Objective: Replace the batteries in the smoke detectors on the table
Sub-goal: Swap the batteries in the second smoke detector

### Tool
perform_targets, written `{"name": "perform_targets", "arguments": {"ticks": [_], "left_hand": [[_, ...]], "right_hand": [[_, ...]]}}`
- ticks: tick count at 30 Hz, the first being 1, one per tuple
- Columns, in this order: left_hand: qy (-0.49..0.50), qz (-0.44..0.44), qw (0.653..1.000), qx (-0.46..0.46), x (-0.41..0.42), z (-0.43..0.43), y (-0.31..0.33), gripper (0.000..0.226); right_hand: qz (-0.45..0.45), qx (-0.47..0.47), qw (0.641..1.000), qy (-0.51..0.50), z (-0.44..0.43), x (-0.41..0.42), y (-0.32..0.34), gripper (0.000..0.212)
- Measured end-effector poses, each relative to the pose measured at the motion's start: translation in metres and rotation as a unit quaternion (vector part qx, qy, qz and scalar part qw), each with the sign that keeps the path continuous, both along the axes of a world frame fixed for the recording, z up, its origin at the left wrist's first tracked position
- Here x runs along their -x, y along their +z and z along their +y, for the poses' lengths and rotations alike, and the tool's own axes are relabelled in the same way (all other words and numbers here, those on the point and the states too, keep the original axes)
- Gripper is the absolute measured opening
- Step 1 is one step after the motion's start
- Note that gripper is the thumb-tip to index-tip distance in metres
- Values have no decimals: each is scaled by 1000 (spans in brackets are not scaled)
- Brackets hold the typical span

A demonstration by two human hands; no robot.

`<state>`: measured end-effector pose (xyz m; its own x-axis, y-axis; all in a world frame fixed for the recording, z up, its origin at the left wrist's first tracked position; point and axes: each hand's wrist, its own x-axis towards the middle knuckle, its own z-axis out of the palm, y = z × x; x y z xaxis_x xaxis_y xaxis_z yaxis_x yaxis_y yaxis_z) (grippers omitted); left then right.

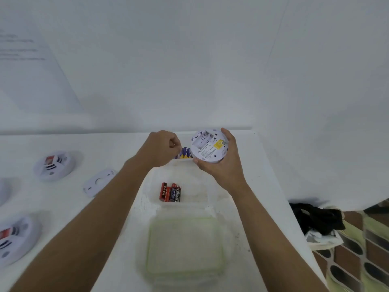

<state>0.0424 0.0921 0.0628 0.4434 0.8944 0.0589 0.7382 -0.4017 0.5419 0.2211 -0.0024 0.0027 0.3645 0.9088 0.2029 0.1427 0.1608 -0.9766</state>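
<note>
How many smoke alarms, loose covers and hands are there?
Alarms: 3
Covers: 1
Hands: 2, left hand, right hand
Total: 6
The cut-off white shape at the left edge is not counted.

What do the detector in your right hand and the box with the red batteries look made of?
Detector: probably white moulded plastic with a matt finish; its back has moulded recesses and paper-looking labels. Box: likely clear plastic; the white table shows through its hazy walls.
</note>
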Motion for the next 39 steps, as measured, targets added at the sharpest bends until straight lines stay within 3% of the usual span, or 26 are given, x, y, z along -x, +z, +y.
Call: {"name": "perform_targets", "arguments": {"ticks": [5, 10, 25, 30, 34, 37, 39], "left_hand": [[-38, 104, 991, 69, -17, 41, -12, 16], [-55, 201, 973, 98, -24, 64, -28, 46], [-98, 215, 969, 74, -28, 66, -39, 23], [-75, 110, 988, 76, -20, 62, -36, 8], [-28, -59, 996, 65, -15, 52, -30, 9], [-20, -260, 955, 142, -13, 37, -22, 15], [-26, -313, 936, 157, -12, 28, -16, 17]], "right_hand": [[3, 7, 1000, -15, 12, -3, 0, 109], [-9, 12, 1000, -17, 16, -8, 1, 114], [-34, 18, 998, -42, 16, -23, -3, 104], [-27, 16, 999, -39, 15, -21, -3, 103], [-19, 17, 999, -38, 12, -18, -2, 106], [-16, 16, 999, -34, 10, -16, -2, 104], [-15, 18, 999, -28, 8, -15, -1, 103]]}}
